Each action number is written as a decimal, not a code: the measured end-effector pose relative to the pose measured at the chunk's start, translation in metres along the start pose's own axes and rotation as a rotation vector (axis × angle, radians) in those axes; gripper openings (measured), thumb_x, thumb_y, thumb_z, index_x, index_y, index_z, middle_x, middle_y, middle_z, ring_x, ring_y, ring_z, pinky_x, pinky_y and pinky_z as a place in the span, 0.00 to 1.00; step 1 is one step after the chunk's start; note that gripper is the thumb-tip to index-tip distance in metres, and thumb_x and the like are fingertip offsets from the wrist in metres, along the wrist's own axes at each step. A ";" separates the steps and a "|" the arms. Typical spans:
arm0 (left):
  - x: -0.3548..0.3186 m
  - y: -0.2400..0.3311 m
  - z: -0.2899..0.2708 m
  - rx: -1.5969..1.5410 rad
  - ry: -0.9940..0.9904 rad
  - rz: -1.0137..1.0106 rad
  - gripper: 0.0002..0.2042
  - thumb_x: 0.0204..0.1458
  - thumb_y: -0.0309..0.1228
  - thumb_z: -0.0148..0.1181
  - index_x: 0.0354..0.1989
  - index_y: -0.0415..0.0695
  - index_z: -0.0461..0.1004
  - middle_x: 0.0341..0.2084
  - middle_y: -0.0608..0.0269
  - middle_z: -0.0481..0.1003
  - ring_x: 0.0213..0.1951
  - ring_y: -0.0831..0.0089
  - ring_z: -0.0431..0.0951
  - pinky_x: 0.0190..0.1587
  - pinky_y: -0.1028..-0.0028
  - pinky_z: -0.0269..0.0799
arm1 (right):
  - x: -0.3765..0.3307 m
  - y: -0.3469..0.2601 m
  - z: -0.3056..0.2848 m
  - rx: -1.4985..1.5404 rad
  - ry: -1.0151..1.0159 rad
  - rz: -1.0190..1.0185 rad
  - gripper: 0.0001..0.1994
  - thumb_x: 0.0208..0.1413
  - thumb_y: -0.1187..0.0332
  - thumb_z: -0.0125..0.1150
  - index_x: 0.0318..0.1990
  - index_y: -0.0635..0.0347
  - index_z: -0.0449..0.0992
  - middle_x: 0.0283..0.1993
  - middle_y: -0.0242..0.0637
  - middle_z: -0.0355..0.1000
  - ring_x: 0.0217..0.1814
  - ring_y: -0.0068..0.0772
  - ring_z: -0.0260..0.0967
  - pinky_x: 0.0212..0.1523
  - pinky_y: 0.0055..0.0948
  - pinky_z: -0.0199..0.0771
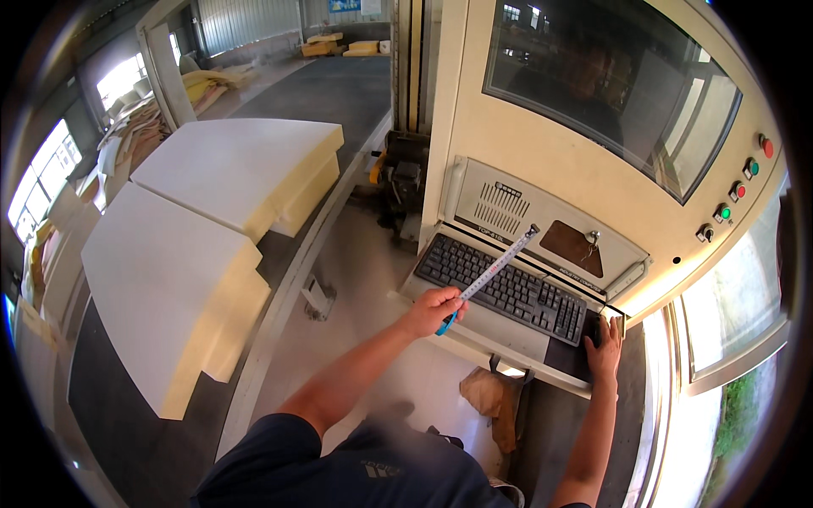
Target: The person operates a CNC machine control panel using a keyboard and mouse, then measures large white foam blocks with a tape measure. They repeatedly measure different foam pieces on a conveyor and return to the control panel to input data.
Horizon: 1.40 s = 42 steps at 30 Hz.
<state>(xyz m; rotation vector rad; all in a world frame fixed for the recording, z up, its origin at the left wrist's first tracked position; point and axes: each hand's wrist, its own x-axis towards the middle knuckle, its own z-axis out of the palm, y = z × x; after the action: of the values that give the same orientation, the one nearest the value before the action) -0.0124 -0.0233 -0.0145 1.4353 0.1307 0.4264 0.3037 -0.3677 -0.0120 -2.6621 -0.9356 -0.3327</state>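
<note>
My left hand [434,313] is closed around a tape measure [495,267] with a blue case, most of which my fingers hide. Its pale blade is pulled out and slants up over a black keyboard [533,300]. At the keyboard's right end, my right hand [605,345] rests over a dark computer mouse [594,328] on a black pad, fingers curled about it. Keyboard and mouse share a pull-out shelf on the front of a cream machine cabinet [461,110]. Above them is a dark screen [610,93].
Two thick foam blocks [169,279] with white tops and stepped yellowish sides lie on a dark conveyor table [110,381] to my left. Coloured buttons [739,191] line the cabinet's right side. A key [593,237] hangs in the panel. A brown bag [491,398] sits below the shelf.
</note>
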 end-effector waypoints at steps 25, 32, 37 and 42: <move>-0.081 0.034 -0.046 0.126 0.128 -0.150 0.11 0.65 0.30 0.50 0.41 0.36 0.77 0.31 0.63 0.78 0.36 0.78 0.77 0.42 0.76 0.73 | -0.014 -0.085 -0.048 0.724 0.479 0.079 0.29 0.59 0.63 0.65 0.66 0.62 0.67 0.63 0.46 0.68 0.62 0.40 0.69 0.58 0.35 0.70; -0.125 0.032 -0.236 0.437 0.671 -0.192 0.10 0.62 0.28 0.52 0.36 0.35 0.79 0.29 0.62 0.81 0.30 0.80 0.77 0.36 0.77 0.73 | -0.035 -0.392 -0.032 1.008 0.139 -0.751 0.16 0.47 0.72 0.67 0.44 0.67 0.79 0.39 0.47 0.79 0.38 0.43 0.80 0.39 0.33 0.81; -0.147 0.074 -0.373 0.746 0.920 -0.267 0.10 0.60 0.28 0.53 0.33 0.37 0.81 0.25 0.62 0.81 0.27 0.77 0.77 0.33 0.72 0.72 | 0.024 -0.615 0.031 1.398 -0.026 -0.851 0.20 0.45 0.80 0.67 0.50 0.68 0.78 0.37 0.45 0.79 0.34 0.37 0.79 0.36 0.29 0.79; -0.112 0.135 -0.464 1.012 0.839 -0.439 0.10 0.57 0.30 0.54 0.35 0.39 0.81 0.25 0.55 0.81 0.31 0.61 0.82 0.36 0.65 0.75 | 0.095 -0.761 0.057 1.545 -0.054 -0.865 0.17 0.49 0.79 0.65 0.48 0.67 0.78 0.40 0.44 0.79 0.34 0.34 0.79 0.36 0.27 0.79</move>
<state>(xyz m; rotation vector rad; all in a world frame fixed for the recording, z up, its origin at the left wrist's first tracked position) -0.3007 0.3779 0.0326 2.0320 1.4801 0.6067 -0.1030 0.2719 0.1184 -0.8225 -1.4387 0.2525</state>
